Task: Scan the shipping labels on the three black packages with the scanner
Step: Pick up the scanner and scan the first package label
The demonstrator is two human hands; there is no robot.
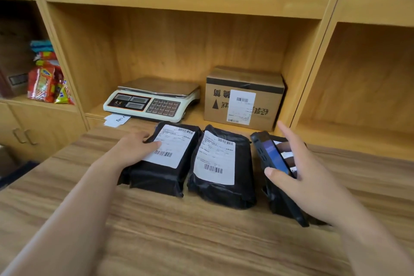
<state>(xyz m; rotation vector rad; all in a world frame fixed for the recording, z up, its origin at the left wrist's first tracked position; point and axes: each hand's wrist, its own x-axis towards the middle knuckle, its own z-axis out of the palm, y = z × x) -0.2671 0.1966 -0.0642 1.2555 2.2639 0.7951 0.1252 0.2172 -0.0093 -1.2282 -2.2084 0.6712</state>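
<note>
Three black packages lie in a row on the wooden counter (201,242). The left package (161,177) and the middle package (224,190) each show a white shipping label with barcodes. The right package (280,206) is mostly hidden behind the scanner and my right hand. My left hand (134,145) rests flat on the left package's near-left edge, fingertips on its label. My right hand (304,177) holds the black handheld scanner (271,157) tilted above the right package, screen lit, index finger stretched up.
Behind the packages, in the shelf recess, stand a white electronic scale (152,101) and a cardboard box (244,96) with its own label. A paper slip (116,120) lies by the scale. Snack bags (44,83) fill the left shelf.
</note>
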